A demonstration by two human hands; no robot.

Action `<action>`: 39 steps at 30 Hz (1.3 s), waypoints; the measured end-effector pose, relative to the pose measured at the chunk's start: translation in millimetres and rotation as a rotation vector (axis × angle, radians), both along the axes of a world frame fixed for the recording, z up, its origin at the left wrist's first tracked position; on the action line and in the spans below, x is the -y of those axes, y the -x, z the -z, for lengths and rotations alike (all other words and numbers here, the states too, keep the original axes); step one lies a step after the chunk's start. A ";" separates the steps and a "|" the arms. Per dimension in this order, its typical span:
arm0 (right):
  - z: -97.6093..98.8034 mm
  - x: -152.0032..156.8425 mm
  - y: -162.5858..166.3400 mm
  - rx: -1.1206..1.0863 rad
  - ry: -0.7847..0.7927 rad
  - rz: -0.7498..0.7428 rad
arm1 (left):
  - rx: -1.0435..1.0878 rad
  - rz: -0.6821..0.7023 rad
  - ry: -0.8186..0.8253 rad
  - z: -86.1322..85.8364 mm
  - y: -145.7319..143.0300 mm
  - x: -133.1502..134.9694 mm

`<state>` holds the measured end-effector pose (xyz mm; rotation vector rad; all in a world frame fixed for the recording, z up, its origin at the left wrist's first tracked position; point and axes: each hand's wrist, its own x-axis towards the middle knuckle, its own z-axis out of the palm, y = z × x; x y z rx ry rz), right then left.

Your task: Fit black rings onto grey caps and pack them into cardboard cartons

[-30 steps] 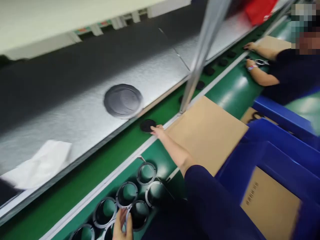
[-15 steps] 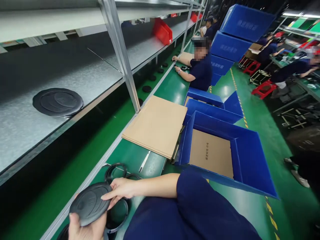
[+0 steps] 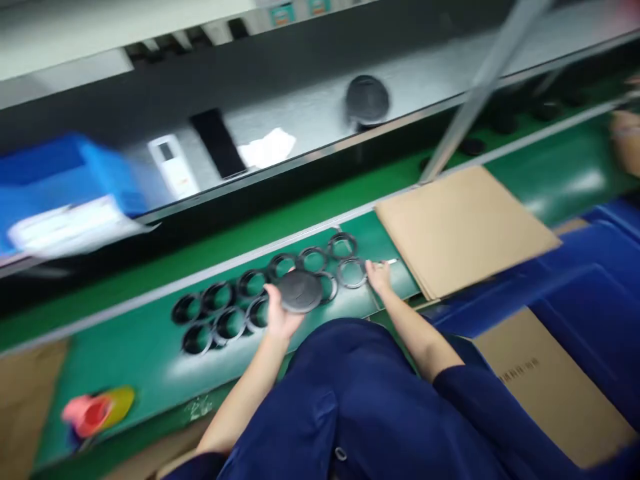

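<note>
A round black lid [image 3: 301,291] with a raised pattern rests in my left hand [image 3: 281,319], thumb over its near edge and fingers underneath. My right hand [image 3: 379,275] is closed at the right edge of a black ring [image 3: 354,286], the rightmost in the near row. More black rings [image 3: 219,327] lie in two rows on the green bench [image 3: 135,360]; the lid partly covers some of them. Motion blur softens the fingertips of my right hand.
Brown cardboard sheets [image 3: 465,227] lie right of the rings, with a blue bin [image 3: 575,320] beside them. On the shelf are another black lid [image 3: 367,100], a phone [image 3: 217,143], a white device [image 3: 173,167] and a blue tray [image 3: 100,167]. Colored tape rolls [image 3: 120,405] sit at left.
My view has swung left and down to the rings. My right hand has left the lid and moved right to a ring, while my left hand keeps the lid.
</note>
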<state>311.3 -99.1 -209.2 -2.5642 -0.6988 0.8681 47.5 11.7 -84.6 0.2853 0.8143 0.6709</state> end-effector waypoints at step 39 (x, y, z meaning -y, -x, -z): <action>-156.5 -25.4 52.4 0.103 -0.685 -0.167 | 0.223 0.398 0.120 -28.6 -42.3 19.1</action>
